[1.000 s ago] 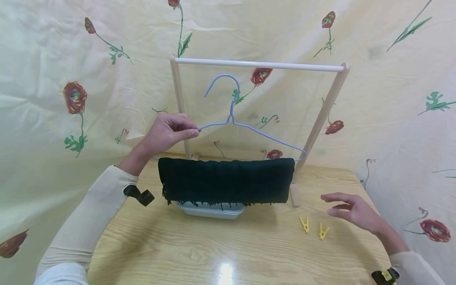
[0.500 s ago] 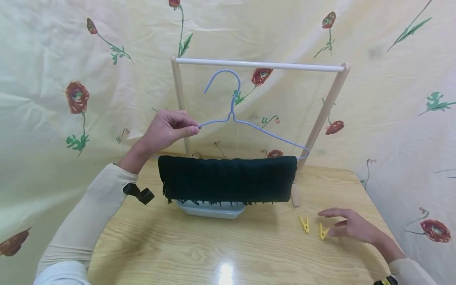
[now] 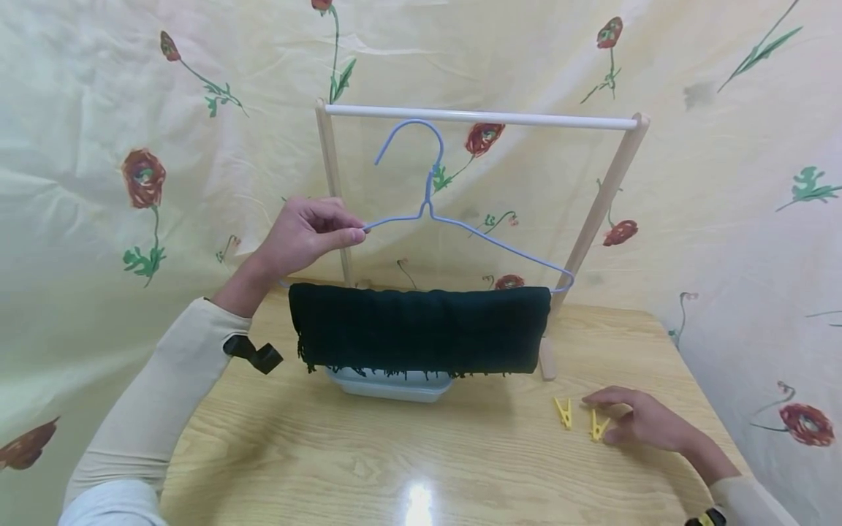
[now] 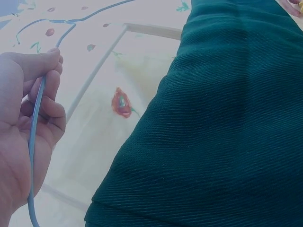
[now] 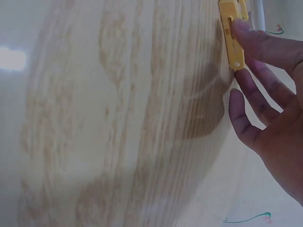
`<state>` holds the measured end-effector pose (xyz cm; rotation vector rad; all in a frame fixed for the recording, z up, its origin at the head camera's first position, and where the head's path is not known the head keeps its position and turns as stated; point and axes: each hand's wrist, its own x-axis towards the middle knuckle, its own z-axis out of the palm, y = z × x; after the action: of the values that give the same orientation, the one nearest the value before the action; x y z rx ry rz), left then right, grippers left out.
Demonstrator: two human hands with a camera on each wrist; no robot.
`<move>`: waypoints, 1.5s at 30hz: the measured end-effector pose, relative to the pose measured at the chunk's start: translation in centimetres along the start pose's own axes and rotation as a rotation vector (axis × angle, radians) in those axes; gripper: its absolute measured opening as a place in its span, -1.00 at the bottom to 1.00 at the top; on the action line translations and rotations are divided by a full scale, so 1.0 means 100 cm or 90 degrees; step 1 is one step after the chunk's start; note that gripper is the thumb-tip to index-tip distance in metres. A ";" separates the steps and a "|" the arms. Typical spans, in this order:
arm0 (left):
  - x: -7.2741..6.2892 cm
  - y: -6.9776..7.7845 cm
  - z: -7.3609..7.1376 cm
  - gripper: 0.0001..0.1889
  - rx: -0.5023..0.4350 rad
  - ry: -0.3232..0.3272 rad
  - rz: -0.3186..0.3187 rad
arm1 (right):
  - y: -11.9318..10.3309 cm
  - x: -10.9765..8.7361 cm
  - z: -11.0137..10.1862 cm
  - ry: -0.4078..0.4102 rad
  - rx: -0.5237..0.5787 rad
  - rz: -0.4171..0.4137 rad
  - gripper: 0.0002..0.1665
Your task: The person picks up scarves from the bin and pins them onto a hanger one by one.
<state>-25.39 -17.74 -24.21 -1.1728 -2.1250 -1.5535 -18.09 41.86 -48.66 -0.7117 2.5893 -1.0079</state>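
Note:
My left hand [image 3: 305, 237] pinches the left shoulder of a blue wire clothes hanger [image 3: 487, 235] between thumb and fingers. A dark green fringed scarf [image 3: 421, 329] hangs folded over the hanger's lower bar. In the left wrist view the wire [image 4: 35, 118] runs across the palm, beside the ribbed dark cloth [image 4: 213, 123]. Low over the table at the right, my right hand [image 3: 647, 420] has its thumb and forefinger spread about a yellow clothespin [image 3: 597, 429]. In the right wrist view the thumb overlaps that clothespin [image 5: 231, 40]; firm contact cannot be made out.
A second yellow clothespin [image 3: 563, 413] lies just left of the first. Behind the scarf stands a wooden rack with a white rail [image 3: 480, 117]. Partly hidden under the scarf is a light plastic tray [image 3: 395, 391] on the wooden table [image 3: 316, 460]. Flowered cloth [image 3: 230, 146] hangs behind.
My right hand has come down and left to the nearer clothespin. The hanger and scarf have risen slightly in my left hand, which keeps its hold.

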 end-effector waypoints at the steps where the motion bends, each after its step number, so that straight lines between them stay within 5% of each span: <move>1: 0.000 0.000 0.000 -0.91 0.002 0.001 0.001 | 0.000 0.000 0.000 0.000 -0.008 0.000 -0.32; 10: 0.000 0.001 -0.002 -0.91 -0.007 0.000 0.006 | 0.004 0.000 0.004 0.016 -0.079 -0.048 -0.44; 19: 0.000 -0.001 -0.001 -0.89 -0.016 0.000 0.006 | 0.003 0.000 0.005 0.021 -0.076 -0.078 -0.59; 27: 0.000 0.003 0.000 -0.90 0.002 0.006 -0.010 | -0.005 -0.005 -0.003 0.012 -0.027 0.002 -0.57; 45: 0.002 0.007 0.000 -0.90 0.018 0.000 -0.037 | -0.069 0.008 -0.020 0.231 -0.076 -0.053 -0.63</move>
<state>-25.00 -17.59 -23.58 -1.1115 -2.1935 -1.5415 -17.19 38.17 -42.53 -0.7282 2.9739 -1.1032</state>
